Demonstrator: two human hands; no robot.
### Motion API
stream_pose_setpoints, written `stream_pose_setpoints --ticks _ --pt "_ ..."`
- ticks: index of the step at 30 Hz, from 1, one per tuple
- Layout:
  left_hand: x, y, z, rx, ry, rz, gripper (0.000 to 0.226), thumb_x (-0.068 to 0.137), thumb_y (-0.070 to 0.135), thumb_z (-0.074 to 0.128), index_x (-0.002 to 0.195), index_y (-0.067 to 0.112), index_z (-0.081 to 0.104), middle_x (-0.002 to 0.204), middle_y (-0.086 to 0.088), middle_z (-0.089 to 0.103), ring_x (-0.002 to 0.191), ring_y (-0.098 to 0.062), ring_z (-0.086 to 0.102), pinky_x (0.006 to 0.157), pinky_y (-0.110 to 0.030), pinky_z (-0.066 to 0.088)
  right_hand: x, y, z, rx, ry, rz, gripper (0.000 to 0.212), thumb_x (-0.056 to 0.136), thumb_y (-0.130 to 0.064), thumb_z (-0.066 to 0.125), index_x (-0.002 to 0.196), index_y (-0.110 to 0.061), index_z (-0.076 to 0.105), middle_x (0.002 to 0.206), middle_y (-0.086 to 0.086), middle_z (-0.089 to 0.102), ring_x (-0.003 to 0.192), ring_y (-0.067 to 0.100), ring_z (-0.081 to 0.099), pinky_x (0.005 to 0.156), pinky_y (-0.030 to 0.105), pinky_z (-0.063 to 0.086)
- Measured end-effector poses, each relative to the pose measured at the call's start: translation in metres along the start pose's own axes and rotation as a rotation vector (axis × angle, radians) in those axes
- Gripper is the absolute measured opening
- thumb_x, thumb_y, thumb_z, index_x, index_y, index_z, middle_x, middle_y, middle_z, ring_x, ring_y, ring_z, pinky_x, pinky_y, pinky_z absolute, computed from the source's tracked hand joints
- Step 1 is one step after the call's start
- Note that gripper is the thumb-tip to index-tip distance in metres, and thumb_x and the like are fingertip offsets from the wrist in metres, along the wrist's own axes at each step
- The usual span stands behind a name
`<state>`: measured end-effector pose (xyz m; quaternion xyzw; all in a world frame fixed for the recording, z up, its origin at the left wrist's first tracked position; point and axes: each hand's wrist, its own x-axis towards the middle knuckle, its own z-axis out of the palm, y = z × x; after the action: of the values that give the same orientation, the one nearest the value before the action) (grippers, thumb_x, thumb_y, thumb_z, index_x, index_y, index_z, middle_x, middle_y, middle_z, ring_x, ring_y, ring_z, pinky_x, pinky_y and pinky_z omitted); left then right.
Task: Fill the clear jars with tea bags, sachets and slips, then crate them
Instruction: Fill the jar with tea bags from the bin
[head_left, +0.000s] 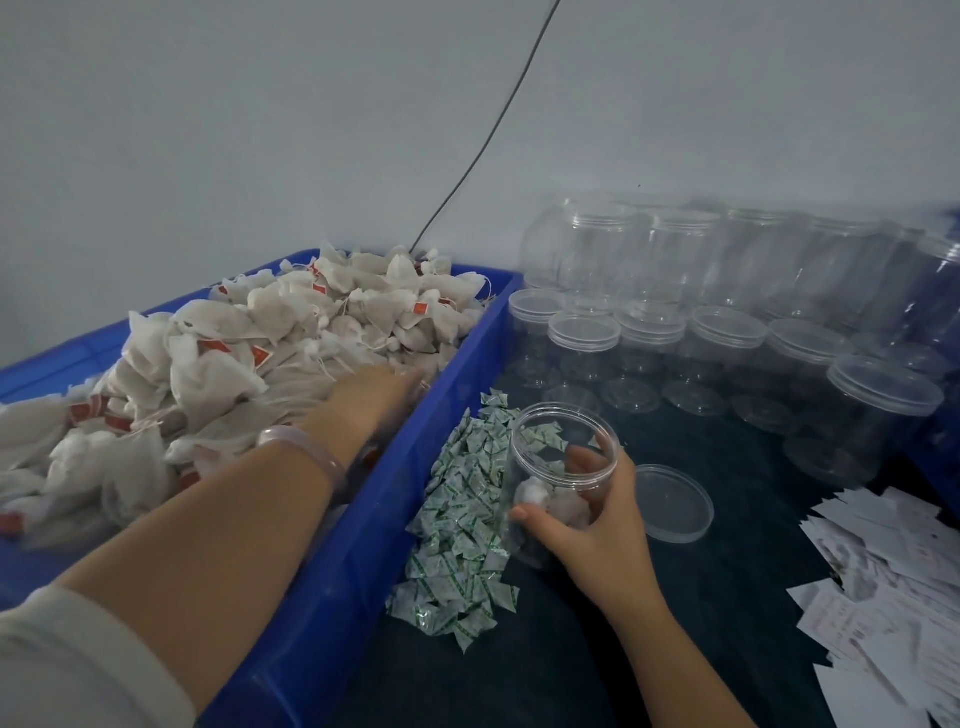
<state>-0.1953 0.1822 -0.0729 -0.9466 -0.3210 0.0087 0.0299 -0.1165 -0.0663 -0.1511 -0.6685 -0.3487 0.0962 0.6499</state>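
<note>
A blue crate on the left is heaped with white tea bags bearing red tags. My left hand reaches into the heap at its right side, fingers buried among the bags, so its grip is hidden. My right hand grips an open clear jar, tilted toward the crate, with a few tea bags inside. A pile of green-and-white sachets lies between crate and jar. The jar's clear lid lies flat to its right. White paper slips are spread at the lower right.
Several lidded clear jars stand in stacked rows at the back right on the dark table. A larger lidded jar stands nearer on the right. A black cable runs up the wall behind the crate.
</note>
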Motion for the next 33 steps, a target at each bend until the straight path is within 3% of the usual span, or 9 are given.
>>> stream_pose_setpoints --ticks 2,5,10,12,15,17,24,28,33 --pt "-0.002 0.003 -0.001 -0.036 0.048 -0.032 0.024 0.096 0.023 0.045 0.114 0.017 0.060 0.110 -0.009 0.062 0.096 -0.027 0.059 0.079 -0.038 0.050 0.000 0.001 0.000 -0.005 -0.004 0.000 0.096 0.044 -0.058 0.085 0.121 -0.071 0.030 0.122 -0.035 0.049 0.115 -0.016 0.049 0.082 0.004 0.046" --pt "-0.002 0.003 -0.006 -0.199 0.198 -0.110 0.005 0.089 0.013 0.056 0.091 0.010 0.059 0.094 -0.007 0.061 0.085 -0.026 0.059 0.069 -0.035 0.046 0.000 0.002 -0.001 -0.006 -0.009 -0.001 0.096 0.045 -0.059 0.085 0.122 -0.071 0.029 0.121 -0.038 0.048 0.115 -0.015 0.049 0.083 0.007 0.046" --pt "-0.009 0.001 -0.028 -0.672 0.449 -0.076 0.009 0.090 0.023 0.066 0.095 0.017 0.062 0.082 0.004 0.061 0.066 -0.010 0.059 0.058 -0.019 0.043 0.000 0.001 0.000 0.006 -0.008 -0.005 0.093 0.045 -0.056 0.086 0.115 -0.077 0.030 0.116 -0.042 0.047 0.113 -0.017 0.050 0.082 0.001 0.044" --pt "-0.017 0.007 -0.047 -0.917 0.503 -0.001 0.008 0.091 0.022 0.065 0.097 0.018 0.065 0.087 0.002 0.067 0.071 -0.014 0.067 0.063 -0.024 0.054 0.000 0.000 0.001 0.007 -0.006 -0.004 0.093 0.045 -0.056 0.086 0.115 -0.078 0.029 0.116 -0.042 0.047 0.112 -0.017 0.049 0.082 0.000 0.043" --pt "-0.034 0.029 -0.071 -1.356 0.480 0.125 0.007 0.090 0.011 0.065 0.088 0.017 0.067 0.090 0.002 0.070 0.074 -0.012 0.072 0.066 -0.026 0.059 0.001 -0.001 0.000 0.007 -0.006 -0.006 0.093 0.045 -0.057 0.085 0.116 -0.076 0.029 0.115 -0.044 0.046 0.111 -0.019 0.048 0.081 -0.002 0.041" --pt "-0.044 0.048 -0.079 -1.466 0.403 0.208 0.013 0.089 0.005 0.065 0.081 0.016 0.067 0.079 0.006 0.069 0.068 -0.009 0.071 0.060 -0.021 0.057 0.000 0.000 -0.001 0.005 -0.005 -0.012 0.094 0.046 -0.057 0.085 0.123 -0.067 0.032 0.117 -0.042 0.047 0.113 -0.018 0.047 0.083 -0.001 0.041" --pt "-0.056 0.080 -0.070 -1.385 0.179 0.415 0.017 0.087 -0.001 0.065 0.079 0.014 0.066 0.070 0.008 0.070 0.067 -0.007 0.068 0.062 -0.023 0.057 0.001 0.001 0.001 0.008 0.006 -0.014 0.095 0.047 -0.055 0.086 0.121 -0.069 0.030 0.123 -0.029 0.051 0.113 -0.015 0.050 0.084 0.001 0.042" --pt "-0.059 0.085 -0.064 -0.962 0.233 0.455 0.019 0.082 0.009 0.074 0.080 0.026 0.068 0.080 0.007 0.070 0.073 -0.012 0.069 0.074 -0.029 0.058 0.002 0.001 0.001 0.022 0.000 -0.031 0.093 0.047 -0.053 0.086 0.124 -0.062 0.033 0.119 -0.033 0.052 0.114 -0.013 0.050 0.084 0.001 0.041" --pt "-0.062 0.089 -0.060 -0.672 0.194 0.584 0.015 0.084 0.010 0.069 0.090 0.024 0.070 0.088 0.013 0.067 0.082 -0.004 0.063 0.080 -0.026 0.052 0.002 -0.002 0.001 0.044 -0.009 -0.067 0.090 0.052 -0.042 0.088 0.123 -0.063 0.036 0.117 -0.036 0.053 0.115 -0.010 0.053 0.085 0.003 0.043"
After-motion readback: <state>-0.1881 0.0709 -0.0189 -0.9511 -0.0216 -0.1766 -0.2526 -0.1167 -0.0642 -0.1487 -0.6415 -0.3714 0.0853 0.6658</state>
